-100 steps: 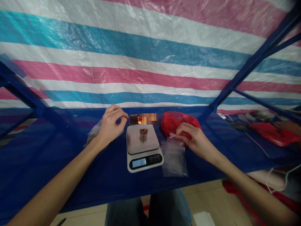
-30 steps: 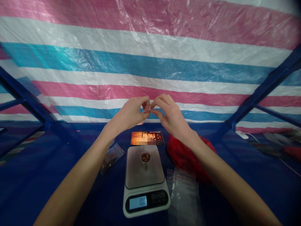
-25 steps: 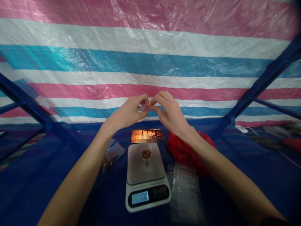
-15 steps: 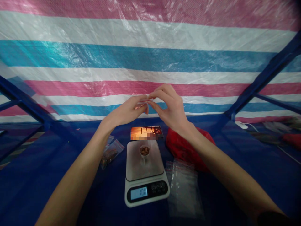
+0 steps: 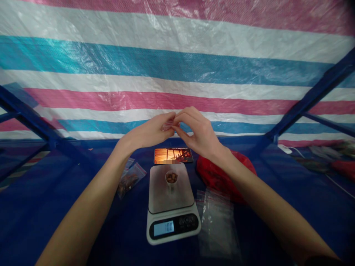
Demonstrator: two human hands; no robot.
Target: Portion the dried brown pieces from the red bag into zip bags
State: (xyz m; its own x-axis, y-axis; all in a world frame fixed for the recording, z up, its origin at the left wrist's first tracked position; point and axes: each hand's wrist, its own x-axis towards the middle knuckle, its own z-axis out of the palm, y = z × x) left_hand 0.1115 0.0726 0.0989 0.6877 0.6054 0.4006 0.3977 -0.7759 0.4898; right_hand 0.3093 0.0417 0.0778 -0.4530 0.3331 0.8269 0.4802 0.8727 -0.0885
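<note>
Cup (image 5: pixel 171 186) filled, on scale (image 5: pixel 159 201) reading 10.0; packed bag (image 5: pixel 129 182) near; left hand (image 5: pixel 149 130), right hand (image 5: pixel 198 132) pinch clear bag (image 5: pixel 166 126), seemingly unfilled.

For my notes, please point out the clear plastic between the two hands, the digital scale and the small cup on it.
Clear plastic (image 5: pixel 166 127): head view, its exposed part.
Digital scale (image 5: pixel 159 199): head view, bare front of its weighing plate.
Small cup (image 5: pixel 171 185): head view, near wall, below the rim.

Lit phone (image 5: pixel 181 153); striped tarp (image 5: pixel 172 66) behind; blue strut (image 5: pixel 311 98) right.
</note>
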